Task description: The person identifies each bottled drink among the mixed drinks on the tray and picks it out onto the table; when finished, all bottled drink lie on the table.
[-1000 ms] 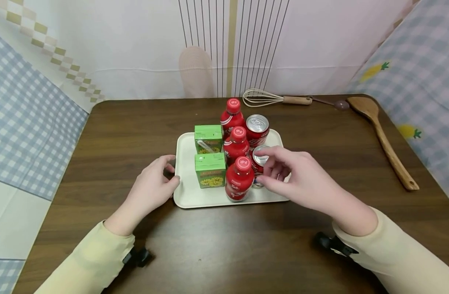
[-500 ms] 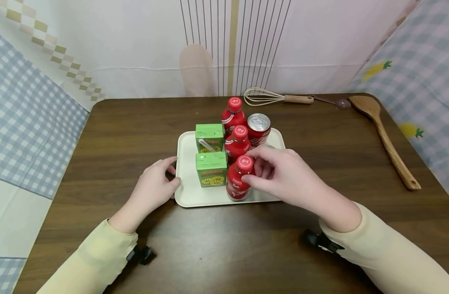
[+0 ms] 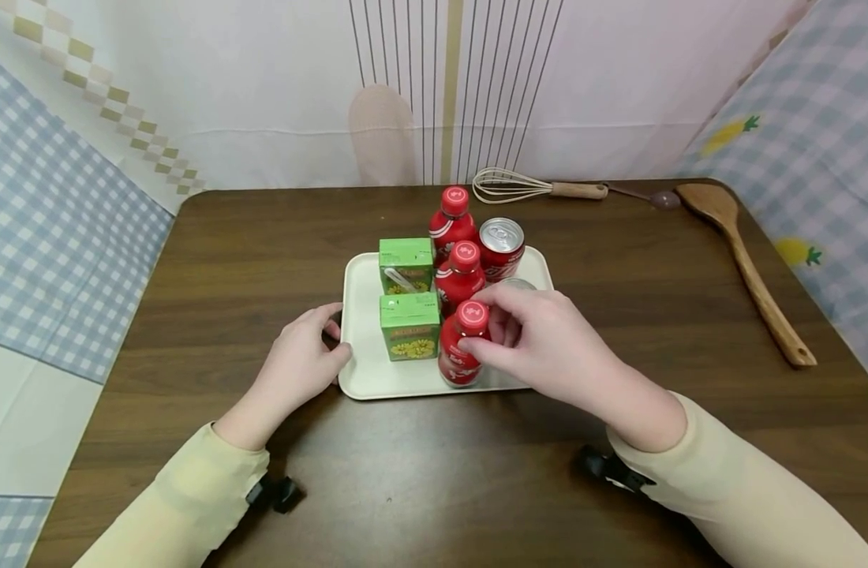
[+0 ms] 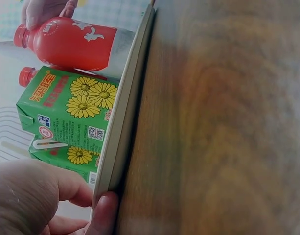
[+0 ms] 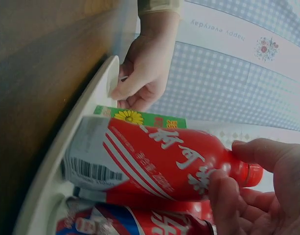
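My right hand (image 3: 551, 335) holds the front red bottle (image 3: 459, 355) around its neck and shoulder, with thumb and fingers on either side. The bottle stands upright on a cream tray (image 3: 363, 379). At the tray's left end, my left hand (image 3: 295, 359) pinches the rim, as the left wrist view shows. Two more red bottles, the middle one (image 3: 459, 284) and the rear one (image 3: 452, 229), line up behind. Left of them stand two green drink cartons, a front one (image 3: 411, 335) and a rear one (image 3: 405, 272). A red can (image 3: 501, 252) stands at back right; my right hand mostly hides another can (image 3: 517, 284).
Along the brown wooden table's (image 3: 263, 237) back edge lie a whisk (image 3: 540, 188) and a small dark spoon (image 3: 663, 199). A wooden spatula (image 3: 750, 276) lies at the right. Patterned cloth (image 3: 263, 95) rises behind the table.
From beside the front can, my right hand has moved left and taken hold of the front red bottle. My left hand stays at the tray's rim.
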Motion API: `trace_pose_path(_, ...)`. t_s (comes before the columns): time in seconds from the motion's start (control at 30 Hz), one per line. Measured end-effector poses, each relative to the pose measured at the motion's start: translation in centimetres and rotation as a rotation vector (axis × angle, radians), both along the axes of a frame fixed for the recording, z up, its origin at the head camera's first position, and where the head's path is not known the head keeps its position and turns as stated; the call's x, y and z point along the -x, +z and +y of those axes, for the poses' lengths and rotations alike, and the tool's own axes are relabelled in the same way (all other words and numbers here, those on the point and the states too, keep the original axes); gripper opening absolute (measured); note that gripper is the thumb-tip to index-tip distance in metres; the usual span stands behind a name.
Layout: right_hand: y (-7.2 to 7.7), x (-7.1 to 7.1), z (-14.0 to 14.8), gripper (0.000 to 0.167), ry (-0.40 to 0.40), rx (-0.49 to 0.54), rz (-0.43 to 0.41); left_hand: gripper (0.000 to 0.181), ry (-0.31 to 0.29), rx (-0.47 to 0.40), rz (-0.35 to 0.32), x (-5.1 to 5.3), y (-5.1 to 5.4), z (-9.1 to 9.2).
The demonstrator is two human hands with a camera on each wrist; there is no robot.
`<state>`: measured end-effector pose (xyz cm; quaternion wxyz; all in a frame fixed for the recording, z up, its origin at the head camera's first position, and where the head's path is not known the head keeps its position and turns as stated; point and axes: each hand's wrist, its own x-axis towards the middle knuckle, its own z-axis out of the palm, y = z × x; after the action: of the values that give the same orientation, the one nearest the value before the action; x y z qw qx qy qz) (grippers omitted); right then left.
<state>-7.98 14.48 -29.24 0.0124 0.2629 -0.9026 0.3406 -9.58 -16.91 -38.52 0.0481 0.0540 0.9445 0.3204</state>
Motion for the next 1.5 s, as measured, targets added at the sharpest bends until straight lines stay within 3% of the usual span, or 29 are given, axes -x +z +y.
trace_pose_path(0.17, -0.1, -0.2, -0.4, 0.029, -0.019, 0.004, 0.038, 0.06, 0.008, -0.059, -0.039, 0.1, -0.1, 0.0)
trace_pose_path(0.63, -0.3, -0.3, -0.4, 0.027, -0.026, 0.028, 0.059, 0.06, 0.002, -0.084, -0.06, 0.1, 0.0, 0.0)
trace_pose_path(1.0, -0.3, -0.2, -0.4, 0.03, -0.02, 0.073, -0.009, 0.061, 0.008, -0.098, -0.072, -0.1, -0.1, -0.1)
trace_pose_path(1.27, -0.4, -0.4, -0.7, 0.026, -0.024, 0.098, 0.002, 0.061, 0.005, -0.095, -0.063, 0.1, -0.3, -0.2)
trace_pose_path(1.5, 0.8, -0.9, 0.1, 0.027, -0.021, 0.125, 0.002, 0.061, 0.003, -0.092, -0.063, 0.1, -0.5, -0.2)
